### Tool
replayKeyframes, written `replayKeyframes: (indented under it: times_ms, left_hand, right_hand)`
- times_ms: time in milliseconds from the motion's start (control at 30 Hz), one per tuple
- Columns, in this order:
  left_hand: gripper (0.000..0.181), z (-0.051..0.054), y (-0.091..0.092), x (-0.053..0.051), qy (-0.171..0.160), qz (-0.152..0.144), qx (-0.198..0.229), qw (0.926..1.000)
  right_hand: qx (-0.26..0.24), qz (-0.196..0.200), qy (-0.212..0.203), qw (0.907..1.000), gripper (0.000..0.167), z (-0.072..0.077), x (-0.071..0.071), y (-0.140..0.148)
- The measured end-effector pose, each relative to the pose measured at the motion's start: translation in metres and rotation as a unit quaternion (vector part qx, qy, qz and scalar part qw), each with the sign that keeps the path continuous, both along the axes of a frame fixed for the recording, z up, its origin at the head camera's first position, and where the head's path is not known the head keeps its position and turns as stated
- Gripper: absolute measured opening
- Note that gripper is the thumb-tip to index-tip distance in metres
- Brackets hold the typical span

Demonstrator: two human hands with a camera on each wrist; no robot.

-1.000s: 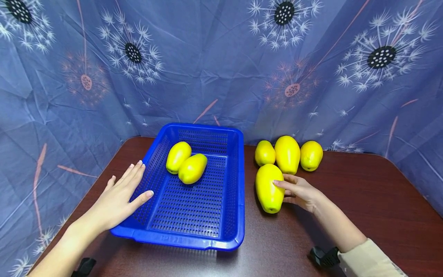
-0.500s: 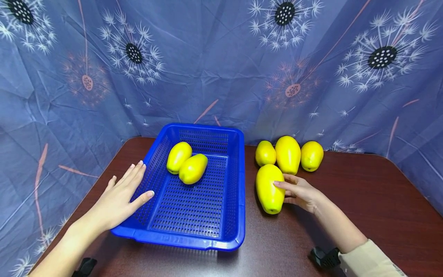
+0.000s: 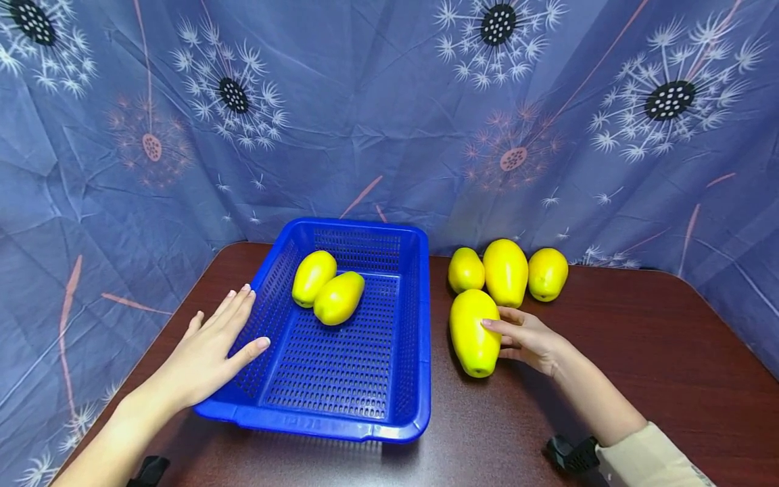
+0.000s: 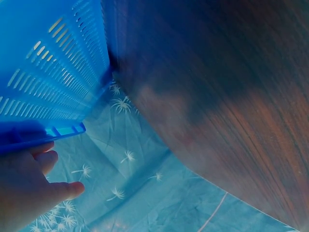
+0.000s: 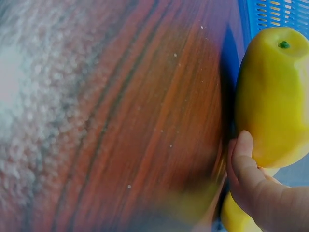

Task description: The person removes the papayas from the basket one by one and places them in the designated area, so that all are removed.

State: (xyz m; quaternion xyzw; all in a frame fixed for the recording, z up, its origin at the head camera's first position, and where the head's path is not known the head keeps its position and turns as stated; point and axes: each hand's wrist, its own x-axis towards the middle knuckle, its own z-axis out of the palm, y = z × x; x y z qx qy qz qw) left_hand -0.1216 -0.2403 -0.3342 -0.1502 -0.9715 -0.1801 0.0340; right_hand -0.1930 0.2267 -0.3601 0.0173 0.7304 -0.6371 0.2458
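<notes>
In the head view a large yellow papaya (image 3: 475, 334) lies on the table, just right of the blue plastic basket (image 3: 316, 426). My right hand (image 3: 528, 339) holds it from the right side, with one fingertip on top and other fingers partly hidden behind it. The right wrist view shows this papaya (image 5: 273, 96) close up, its green stem spot facing the camera. My left hand (image 3: 203, 352) lies flat over the basket's left rim, fingers straight and thumb spread toward the inside. Two yellow papayas, one left (image 3: 314, 277) and one right (image 3: 339, 297), lie touching inside the basket.
Behind the held papaya sit three more yellow fruits: a small one (image 3: 466, 270), a larger one (image 3: 506, 272) and another small one (image 3: 548, 274). The dark brown table (image 3: 645, 338) ends at a blue patterned curtain (image 3: 377, 122) at the back and sides.
</notes>
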Motion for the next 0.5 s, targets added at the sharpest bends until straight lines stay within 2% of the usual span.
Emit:
replayKeyframes:
  times_ms: [500]
  left_hand:
    - [0.077,0.0027,0.0011,0.0009,-0.005,0.0,0.001,1.0]
  right_hand:
    - [0.002,0.0,-0.003,1.0,0.082,0.0007,0.0009,0.0006]
